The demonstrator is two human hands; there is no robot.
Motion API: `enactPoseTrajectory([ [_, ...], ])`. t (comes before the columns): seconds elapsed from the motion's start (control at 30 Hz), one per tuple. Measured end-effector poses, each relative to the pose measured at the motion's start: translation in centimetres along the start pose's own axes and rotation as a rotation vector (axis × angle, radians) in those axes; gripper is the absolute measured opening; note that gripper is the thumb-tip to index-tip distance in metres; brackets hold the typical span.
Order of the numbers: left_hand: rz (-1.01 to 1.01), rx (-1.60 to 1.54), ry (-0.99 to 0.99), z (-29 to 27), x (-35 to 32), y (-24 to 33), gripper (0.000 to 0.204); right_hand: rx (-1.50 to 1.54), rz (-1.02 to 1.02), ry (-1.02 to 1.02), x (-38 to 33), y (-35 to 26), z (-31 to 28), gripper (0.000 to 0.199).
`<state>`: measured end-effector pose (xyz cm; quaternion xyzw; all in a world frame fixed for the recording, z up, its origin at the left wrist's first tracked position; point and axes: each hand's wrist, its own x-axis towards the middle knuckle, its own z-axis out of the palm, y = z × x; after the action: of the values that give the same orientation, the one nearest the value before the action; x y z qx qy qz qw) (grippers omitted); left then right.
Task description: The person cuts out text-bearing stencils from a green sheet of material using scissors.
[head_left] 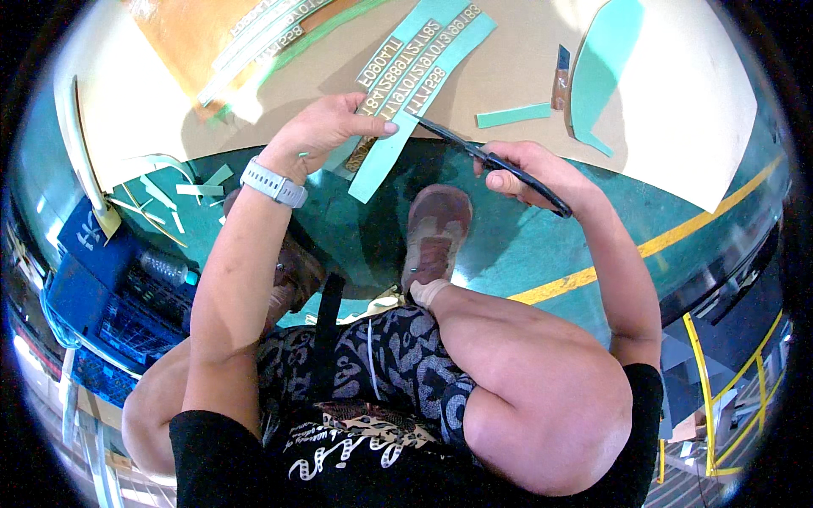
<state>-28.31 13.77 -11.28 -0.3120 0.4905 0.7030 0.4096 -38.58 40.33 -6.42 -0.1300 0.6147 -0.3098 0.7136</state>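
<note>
My left hand (326,127) pinches a light-green lettered sheet (464,44) between thumb and fingers. The sheet is long and slightly curved, split lengthwise into strips with rows of cut or printed characters. Its near end sticks out over the edge of a tan board (533,76). In my right hand (527,169) is a pair of black-handled scissors (446,135). Their dark blades point to the upper left, and the tips meet the sheet just right of my left thumb. Whether the blades are parted there is too small to tell. A grey watch (273,182) is on my left wrist.
On the board lie a large curved green piece (603,68), a short green strip (512,115), a brown-handled tool (561,78) and an orange sheet (182,38) under another lettered strip. Green scraps (200,190) litter the floor at left, near a blue crate (140,326) holding a bottle (165,267).
</note>
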Motion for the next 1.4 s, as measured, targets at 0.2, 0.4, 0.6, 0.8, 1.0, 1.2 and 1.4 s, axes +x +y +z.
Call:
enactPoseTrajectory([
  [0.2, 0.003, -0.065, -0.05, 0.0, 0.1, -0.1, 0.037, 0.074, 0.076, 0.006, 0.1, -0.1, 0.2, 0.066],
  [0.4, 0.014, -0.036, -0.049, 0.1, 0.1, 0.1, 0.035, 0.154, 0.063, -0.011, 0.3, 0.0, 0.2, 0.062],
  [0.6, -0.007, -0.052, -0.013, 0.2, 0.2, 0.0, 0.03, 0.147, 0.096, 0.01, 0.2, -0.1, 0.3, 0.058],
  [0.8, -0.001, -0.089, -0.017, 0.4, 0.1, 0.2, 0.031, 0.125, -0.007, 0.03, 0.5, 0.4, 0.3, 0.054],
  [1.0, -0.019, -0.045, -0.05, 0.1, 0.3, 0.1, 0.032, 0.093, -0.031, 0.065, 0.5, 0.8, 0.4, 0.053],
  [1.2, 0.036, -0.03, -0.032, 0.0, 0.4, -0.3, 0.03, -0.033, 0.025, 0.07, 0.4, -0.3, 0.2, 0.055],
  [1.4, -0.052, -0.014, -0.048, 0.4, 0.0, 0.3, 0.029, 0.01, 0.032, 0.012, 0.4, 0.5, -0.3, 0.051],
])
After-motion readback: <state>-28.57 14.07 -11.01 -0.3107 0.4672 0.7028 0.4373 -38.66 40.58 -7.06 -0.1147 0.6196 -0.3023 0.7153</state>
